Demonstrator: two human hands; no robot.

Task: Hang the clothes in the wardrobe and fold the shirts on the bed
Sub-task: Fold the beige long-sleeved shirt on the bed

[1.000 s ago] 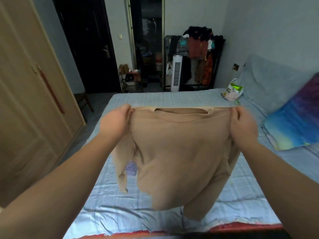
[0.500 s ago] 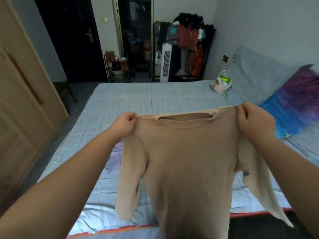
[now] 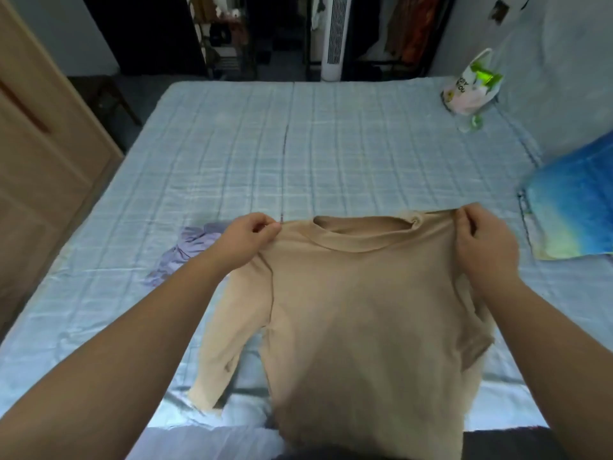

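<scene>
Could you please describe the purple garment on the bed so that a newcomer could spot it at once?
Start at the big bed with the pale blue checked cover. On its near half, the left hand pinches a shoulder of a beige shirt; the purple garment lies crumpled just left of that hand. It is the only lilac cloth there.

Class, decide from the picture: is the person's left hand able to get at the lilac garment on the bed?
Probably yes: the lilac garment lies beside the left hand, nothing between. But that hand pinches the beige shirt by its shoulder, so it must let go first.
</scene>
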